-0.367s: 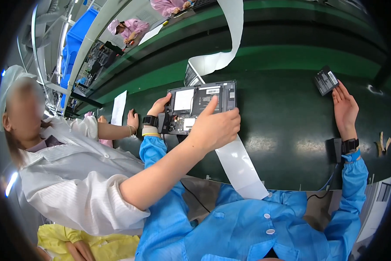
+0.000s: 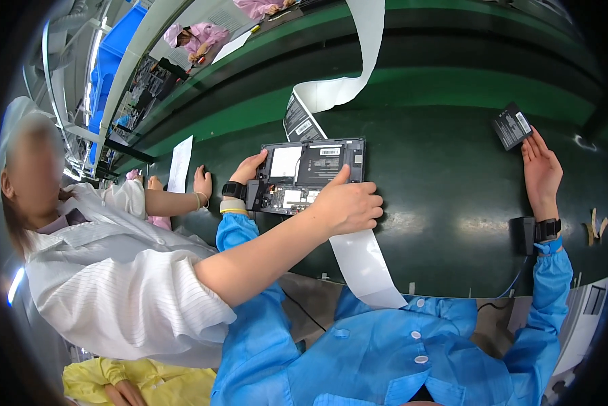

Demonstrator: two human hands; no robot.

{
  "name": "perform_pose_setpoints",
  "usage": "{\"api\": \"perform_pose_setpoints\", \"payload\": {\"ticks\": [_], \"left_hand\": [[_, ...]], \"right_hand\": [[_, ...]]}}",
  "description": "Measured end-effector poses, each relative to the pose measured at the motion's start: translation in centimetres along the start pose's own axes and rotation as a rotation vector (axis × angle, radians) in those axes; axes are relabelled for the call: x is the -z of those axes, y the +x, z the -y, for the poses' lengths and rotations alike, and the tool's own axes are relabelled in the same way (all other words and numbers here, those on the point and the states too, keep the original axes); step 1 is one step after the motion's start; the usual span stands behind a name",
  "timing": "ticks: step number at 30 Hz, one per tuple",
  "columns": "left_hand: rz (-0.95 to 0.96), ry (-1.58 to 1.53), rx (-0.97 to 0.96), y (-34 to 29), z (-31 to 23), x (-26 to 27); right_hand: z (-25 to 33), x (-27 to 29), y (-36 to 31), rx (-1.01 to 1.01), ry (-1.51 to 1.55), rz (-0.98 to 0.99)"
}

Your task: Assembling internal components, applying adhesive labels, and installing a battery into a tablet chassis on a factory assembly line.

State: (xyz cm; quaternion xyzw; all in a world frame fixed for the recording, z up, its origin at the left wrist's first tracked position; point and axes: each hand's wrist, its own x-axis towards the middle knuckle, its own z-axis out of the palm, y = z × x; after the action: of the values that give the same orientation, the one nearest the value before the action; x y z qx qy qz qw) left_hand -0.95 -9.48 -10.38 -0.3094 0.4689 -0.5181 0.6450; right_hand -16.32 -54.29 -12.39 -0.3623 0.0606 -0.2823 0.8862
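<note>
My left hand (image 2: 248,169) grips the left edge of an opened electronic device (image 2: 314,141), whose black frame holds a white square, a dark labelled panel and a circuit board. A co-worker's hand (image 2: 348,206) reaches across my left arm and rests on the device's right side, hiding its lower right corner. Out to the right, my right hand (image 2: 542,169) has a black label (image 2: 512,126) with a white barcode patch at its fingertips, above the bench. A long white label strip (image 2: 366,264) shows below the device, and a curling stretch with black labels (image 2: 302,122) rises behind it.
The dark green bench (image 2: 439,203) runs across the view. A co-worker in white (image 2: 134,291) stands close on my left, beside a paper sheet (image 2: 180,164). Small tan scraps (image 2: 595,227) lie at the far right. A thin cable (image 2: 517,274) hangs from my right wrist's black box.
The device has tilted and come slightly lower in the view, with both hands on it. More black labels show on the strip behind. My right hand with the label has shifted slightly.
</note>
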Motion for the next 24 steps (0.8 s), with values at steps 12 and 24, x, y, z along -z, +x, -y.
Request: {"api": "perform_pose_setpoints", "payload": {"ticks": [12,24], "left_hand": [[0.22,-0.107,0.074,-1.0,-2.8,0.9],[0.343,-3.308,0.919,-15.2,5.6,-5.1]], "right_hand": [[0.1,1.1,0.6,-0.036,0.021,0.034],[0.3,3.2,1.6,-0.029,0.087,0.048]]}}
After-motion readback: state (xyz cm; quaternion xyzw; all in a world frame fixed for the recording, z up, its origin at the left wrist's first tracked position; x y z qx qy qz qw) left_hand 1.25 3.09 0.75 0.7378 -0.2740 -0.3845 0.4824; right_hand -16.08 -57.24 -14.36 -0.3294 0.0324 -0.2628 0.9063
